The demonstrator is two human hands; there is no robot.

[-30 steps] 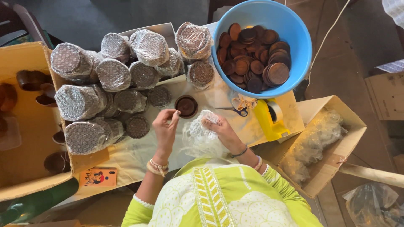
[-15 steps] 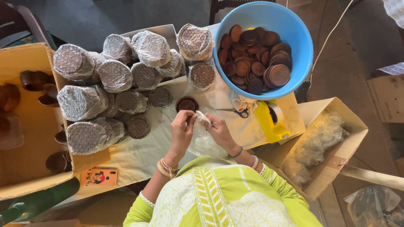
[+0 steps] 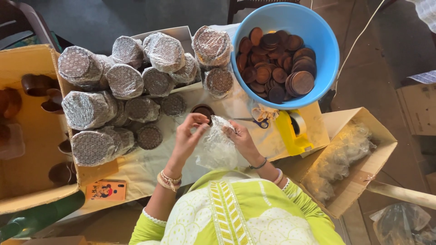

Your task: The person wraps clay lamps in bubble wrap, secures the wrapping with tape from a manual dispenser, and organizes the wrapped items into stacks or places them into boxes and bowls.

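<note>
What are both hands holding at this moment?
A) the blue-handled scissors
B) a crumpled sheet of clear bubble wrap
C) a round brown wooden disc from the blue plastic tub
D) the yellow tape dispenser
B: the left hand and right hand both grip the crumpled sheet of clear bubble wrap between them, while the yellow tape dispenser and blue-handled scissors lie untouched on the table.

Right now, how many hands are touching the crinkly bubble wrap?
2: the left hand pinches the bubble wrap at its top left, and the right hand holds its right side. No others show.
</note>
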